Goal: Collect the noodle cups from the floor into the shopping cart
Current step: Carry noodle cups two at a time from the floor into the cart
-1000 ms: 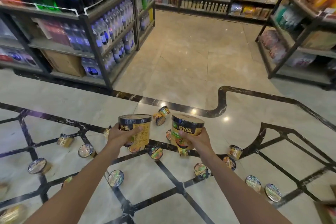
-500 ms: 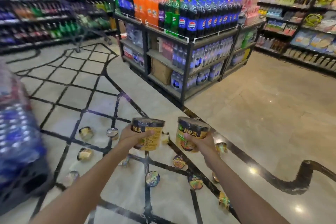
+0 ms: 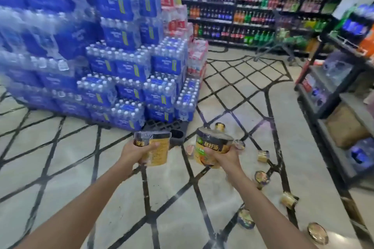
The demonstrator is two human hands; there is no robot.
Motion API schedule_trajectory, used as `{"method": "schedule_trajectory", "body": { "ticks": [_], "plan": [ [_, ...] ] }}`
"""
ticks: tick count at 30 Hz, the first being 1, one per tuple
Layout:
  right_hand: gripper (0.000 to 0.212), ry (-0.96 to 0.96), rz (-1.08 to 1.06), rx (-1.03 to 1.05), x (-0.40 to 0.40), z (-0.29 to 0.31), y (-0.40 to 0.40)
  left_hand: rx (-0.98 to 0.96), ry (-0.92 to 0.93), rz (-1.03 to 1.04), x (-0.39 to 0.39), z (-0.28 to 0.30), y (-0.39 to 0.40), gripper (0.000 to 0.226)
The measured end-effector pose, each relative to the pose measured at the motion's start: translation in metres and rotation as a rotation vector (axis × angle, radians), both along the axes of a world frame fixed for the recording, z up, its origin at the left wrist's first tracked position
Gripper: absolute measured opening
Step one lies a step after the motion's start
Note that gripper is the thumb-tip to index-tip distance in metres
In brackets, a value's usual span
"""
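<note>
Head view: left hand [image 3: 134, 152] and right hand [image 3: 226, 157] each have fingers closed round a noodle cup [image 3: 156, 150], carried toward the distant shopping cart [image 3: 283, 41]; several cups [image 3: 262, 177] remain on the floor [image 3: 60, 157].

This is a supermarket. A tall stack of shrink-wrapped water bottle packs [image 3: 125, 62] stands on a black pallet [image 3: 164, 125] on the polished tile floor [image 3: 60, 157]. Long drink shelves [image 3: 253, 2] along the back wall hold rows of soft-drink bottles (too blurred to read the labels), and a shopping cart [image 3: 283, 44] stands before them. A dark metal rack [image 3: 334, 91] lines the right side.
</note>
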State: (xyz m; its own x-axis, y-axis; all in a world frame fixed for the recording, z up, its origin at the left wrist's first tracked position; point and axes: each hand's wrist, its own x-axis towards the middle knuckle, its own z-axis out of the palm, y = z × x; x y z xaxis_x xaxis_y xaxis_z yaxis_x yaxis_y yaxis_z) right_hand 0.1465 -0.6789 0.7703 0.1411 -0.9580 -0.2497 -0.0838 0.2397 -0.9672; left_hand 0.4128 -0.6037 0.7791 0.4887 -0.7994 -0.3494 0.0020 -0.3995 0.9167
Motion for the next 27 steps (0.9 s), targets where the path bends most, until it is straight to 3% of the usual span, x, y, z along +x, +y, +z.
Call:
{"method": "schedule_trajectory", "body": {
  "ticks": [3, 8, 11, 15, 20, 24, 27],
  "plan": [
    [0.056, -0.002, 0.194, -0.018, 0.085, 0.006, 0.013, -0.003, 0.006, 0.176, 0.067, 0.004, 0.057, 0.048],
    [0.052, -0.014, 0.501, -0.042, 0.231, 0.009, 0.061, -0.058, 0.037, 0.478, 0.169, 0.003, 0.171, 0.052],
    [0.072, -0.021, 0.659, -0.030, 0.318, 0.009, 0.107, -0.066, 0.043, 0.638, 0.223, 0.002, 0.240, 0.049],
    [0.056, -0.053, 0.806, -0.031, 0.426, 0.013, 0.173, -0.093, 0.049, 0.821, 0.291, 0.004, 0.321, 0.042],
    [0.058, -0.067, 0.953, -0.033, 0.533, 0.009, 0.236, -0.102, 0.053, 0.956, 0.364, 0.006, 0.401, 0.057],
    [0.071, -0.050, 1.024, -0.026, 0.600, 0.012, 0.266, -0.138, 0.095, 1.059, 0.415, 0.004, 0.441, 0.090],
    [0.070, -0.049, 1.059, -0.016, 0.651, 0.009, 0.275, -0.149, 0.095, 1.092, 0.453, 0.004, 0.455, 0.075]
  ]
}}
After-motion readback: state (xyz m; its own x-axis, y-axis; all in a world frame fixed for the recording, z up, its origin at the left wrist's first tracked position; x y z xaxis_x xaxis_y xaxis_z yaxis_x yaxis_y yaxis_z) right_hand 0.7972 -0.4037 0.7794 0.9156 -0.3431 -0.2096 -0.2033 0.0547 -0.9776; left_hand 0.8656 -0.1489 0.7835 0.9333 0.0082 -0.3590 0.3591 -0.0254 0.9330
